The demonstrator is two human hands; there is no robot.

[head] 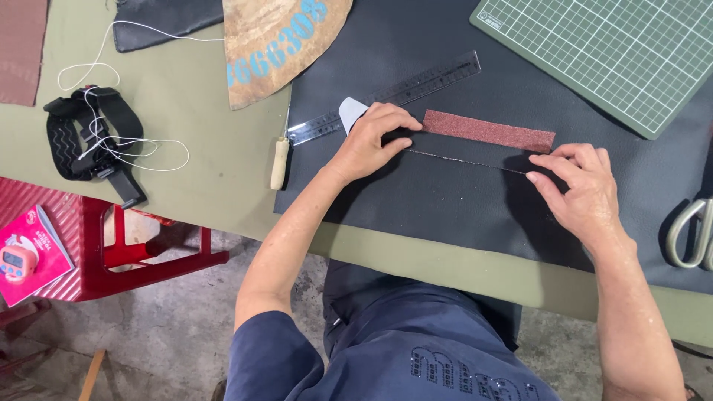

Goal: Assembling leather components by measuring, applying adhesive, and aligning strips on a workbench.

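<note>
Left hand (369, 141) is pinching the red strip's (489, 131) left end on the black sheet (445, 200), right hand (575, 182) fingers together pressing near its right end; uneven pressure risks skewing the strip off the scored line (464, 161).

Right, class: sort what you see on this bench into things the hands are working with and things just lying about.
In use:
left hand
right hand
reddish strip
black sheet, with a thin line between the hands

Lying about:
clear ruler, beside the left hand
wooden-handled awl
green cutting mat
scissors
black strap with white cord
red stool
</note>
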